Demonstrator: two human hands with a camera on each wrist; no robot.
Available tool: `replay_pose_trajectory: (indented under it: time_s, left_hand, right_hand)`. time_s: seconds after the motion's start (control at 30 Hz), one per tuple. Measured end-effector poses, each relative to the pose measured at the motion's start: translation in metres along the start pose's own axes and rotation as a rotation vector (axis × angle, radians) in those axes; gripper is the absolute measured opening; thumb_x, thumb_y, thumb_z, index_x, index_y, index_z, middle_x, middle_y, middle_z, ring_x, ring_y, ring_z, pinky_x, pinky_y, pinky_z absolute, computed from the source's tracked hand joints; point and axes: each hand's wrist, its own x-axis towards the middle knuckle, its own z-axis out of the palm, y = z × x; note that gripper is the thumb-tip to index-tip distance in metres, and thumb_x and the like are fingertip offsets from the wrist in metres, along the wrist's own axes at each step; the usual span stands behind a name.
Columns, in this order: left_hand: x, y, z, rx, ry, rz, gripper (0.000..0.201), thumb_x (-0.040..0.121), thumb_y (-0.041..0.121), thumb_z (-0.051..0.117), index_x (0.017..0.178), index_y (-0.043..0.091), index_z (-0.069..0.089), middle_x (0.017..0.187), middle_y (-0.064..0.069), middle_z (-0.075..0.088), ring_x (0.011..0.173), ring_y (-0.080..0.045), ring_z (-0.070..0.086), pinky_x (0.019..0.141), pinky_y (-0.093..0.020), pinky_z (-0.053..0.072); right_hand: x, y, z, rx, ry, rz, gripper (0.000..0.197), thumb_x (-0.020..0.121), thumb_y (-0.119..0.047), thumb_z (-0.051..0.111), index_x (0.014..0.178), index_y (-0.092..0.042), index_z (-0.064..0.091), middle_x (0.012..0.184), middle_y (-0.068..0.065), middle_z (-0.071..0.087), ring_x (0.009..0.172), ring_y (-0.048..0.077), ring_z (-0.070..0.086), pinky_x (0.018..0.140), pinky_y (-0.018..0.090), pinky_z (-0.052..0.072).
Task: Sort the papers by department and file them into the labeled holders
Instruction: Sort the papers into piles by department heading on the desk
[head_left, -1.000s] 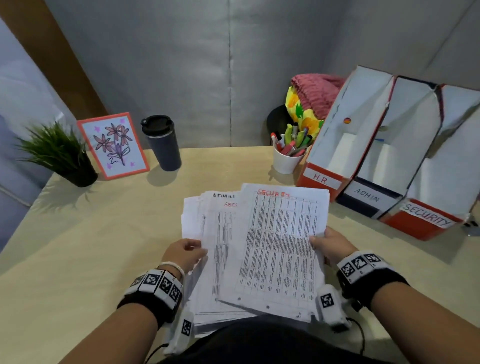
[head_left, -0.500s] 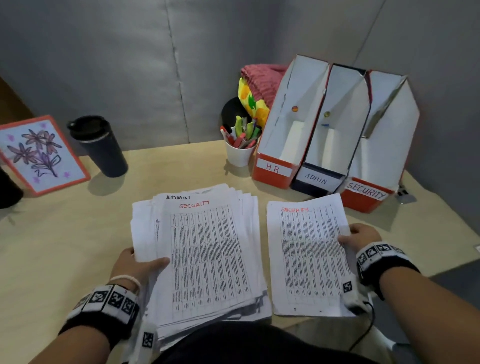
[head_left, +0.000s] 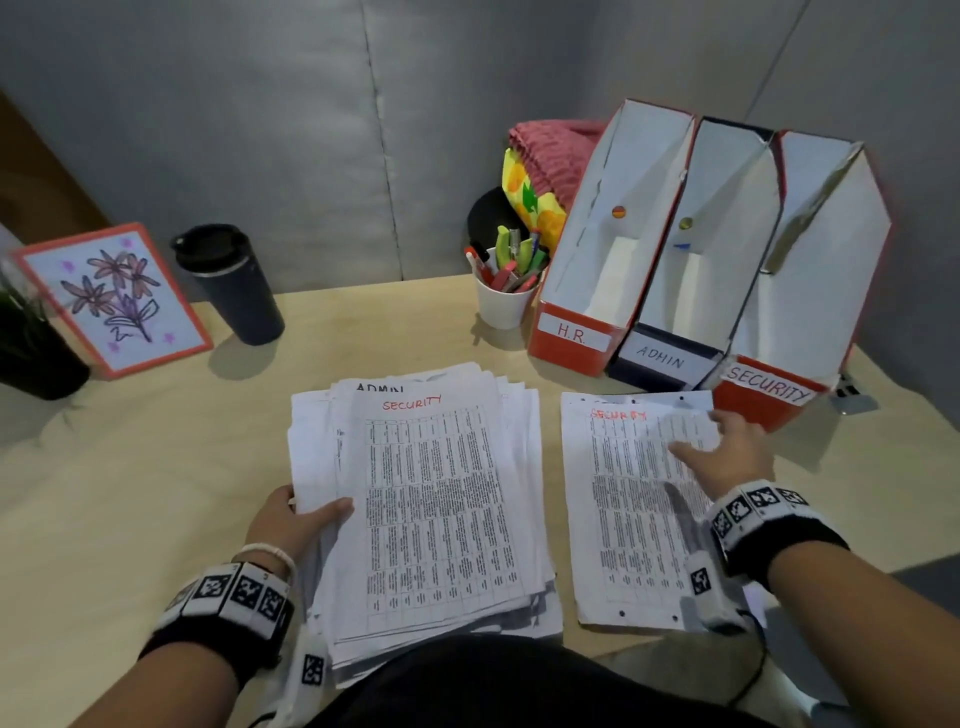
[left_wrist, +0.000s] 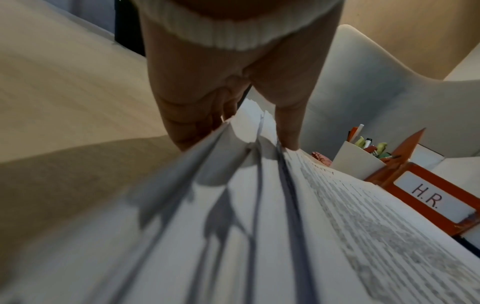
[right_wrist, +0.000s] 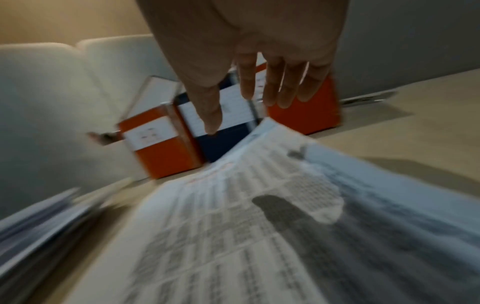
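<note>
A thick stack of printed papers lies in front of me, its top sheet headed SECURITY in red. My left hand grips the stack's left edge, thumb on top and fingers underneath. To the right, a single SECURITY sheet lies flat on the desk. My right hand hovers over its upper right part with fingers straight and spread, holding nothing. Three holders stand at the back right: H.R., ADMIN and SECURITY.
A white cup of pens stands left of the H.R. holder. A dark travel mug, a framed flower drawing and a potted plant sit at the back left. A grey partition wall closes the back.
The right hand carried the top SECURITY sheet off the stack, laid it on the desk to the right, and has now let go and lifted. The left hand keeps holding the stack.
</note>
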Motion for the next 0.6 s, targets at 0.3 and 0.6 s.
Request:
replay_pose_trajectory:
  time_s: [0.3,0.6]
  left_hand:
    - [0.017,-0.012,-0.005,0.002,0.024,-0.048,0.057,0.080,0.020,0.072,0.129,0.007,0.046,0.116,-0.014,0.060,0.087,-0.023,0.053,0.079,-0.033,0.044]
    - [0.013,-0.019,-0.007,-0.060,0.089,-0.063,0.041,0.070,0.011,0.079,0.103,0.014,0.054,0.091,-0.001,0.064,0.081,-0.021,0.060,0.071,-0.028,0.048]
  right_hand:
    - [-0.083,-0.102,0.085,0.181,-0.537,-0.212,0.031,0.073,-0.042,0.076,0.081,-0.017,0.060,0.077,-0.001,0.063,0.070,0.015,0.061,0.059,0.024,0.048]
    - [-0.087,-0.110,0.101,0.310,-0.590,-0.150,0.037,0.078,-0.023,0.074,0.055,-0.016,0.046,0.056,0.002,0.042,0.057,0.017,0.043,0.057,0.024,0.034]
